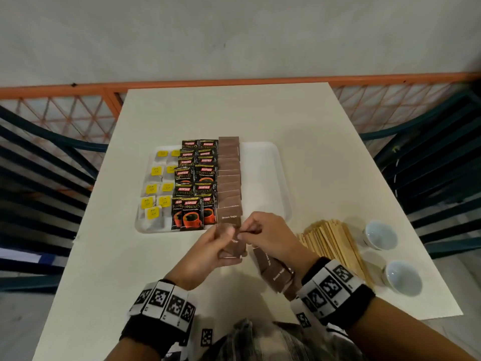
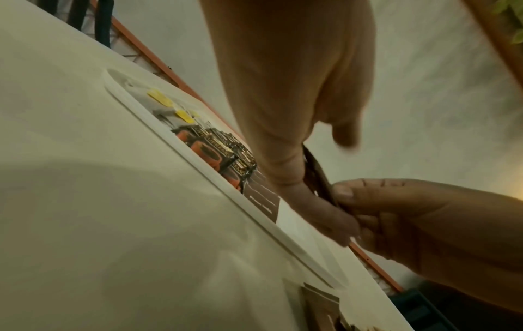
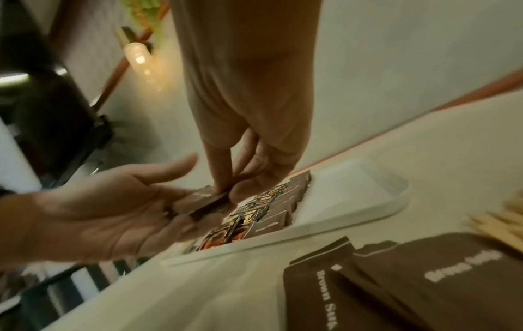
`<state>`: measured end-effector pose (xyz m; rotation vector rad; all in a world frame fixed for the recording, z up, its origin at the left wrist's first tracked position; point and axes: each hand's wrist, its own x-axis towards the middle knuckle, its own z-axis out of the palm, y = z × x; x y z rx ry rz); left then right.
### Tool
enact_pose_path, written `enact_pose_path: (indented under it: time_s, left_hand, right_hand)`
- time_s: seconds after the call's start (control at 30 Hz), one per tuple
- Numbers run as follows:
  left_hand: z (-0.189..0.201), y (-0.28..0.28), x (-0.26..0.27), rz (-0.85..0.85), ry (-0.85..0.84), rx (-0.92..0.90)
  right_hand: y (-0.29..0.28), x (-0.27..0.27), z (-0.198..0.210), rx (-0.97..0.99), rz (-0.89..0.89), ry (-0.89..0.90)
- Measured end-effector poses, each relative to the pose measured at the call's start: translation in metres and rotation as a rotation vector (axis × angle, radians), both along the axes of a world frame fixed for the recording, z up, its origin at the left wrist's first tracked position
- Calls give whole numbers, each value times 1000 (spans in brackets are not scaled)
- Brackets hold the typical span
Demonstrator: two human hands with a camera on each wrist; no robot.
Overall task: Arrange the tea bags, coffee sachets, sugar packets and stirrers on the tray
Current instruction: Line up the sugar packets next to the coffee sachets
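Table point(image 1: 182, 121) bears tray point(image 1: 263, 162), stirrers point(image 1: 335, 243) (perhaps wooden), cups point(image 1: 381, 234).

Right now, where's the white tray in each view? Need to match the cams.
Head: white tray at centre of the table, just beyond both hands; right part bare.
Left wrist: its near rim runs diagonally from upper left to lower right, left of the left hand.
Right wrist: centre right, beyond the right hand.
Shared landmark: the column of brown sugar packets on the tray.

Right hand point(image 3: 240, 179) pinches sugar packets point(image 3: 203, 199) — left hand point(image 3: 113, 212) cradling them.
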<state>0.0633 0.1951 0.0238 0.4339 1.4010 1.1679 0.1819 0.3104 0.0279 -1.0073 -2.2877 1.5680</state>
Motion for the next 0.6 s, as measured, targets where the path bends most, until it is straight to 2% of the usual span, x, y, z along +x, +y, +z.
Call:
enact_pose_path:
  time_s: [0.07, 0.13, 0.23, 0.3, 0.4, 0.6]
  left_hand:
    - [0, -4, -5, -89, 175, -20]
    - [-3, -9, -11, -106, 262, -58]
    - [-5, -19, -18, -36, 311, -104]
    - [-8, -24, -17, 7, 300, -108]
    - [-10, -26, -11, 60, 231, -124]
    - [-16, -20, -3, 190, 71, -139]
  right_hand:
    - [1, -1, 0, 192, 104, -26]
    - [10, 6, -2, 291, 259, -113]
    - [28, 26, -14, 482, 621, -488]
    - [33, 36, -20, 605, 766, -638]
    - [29, 37, -29, 661, 755, -627]
    - [20, 16, -25, 552, 730, -562]
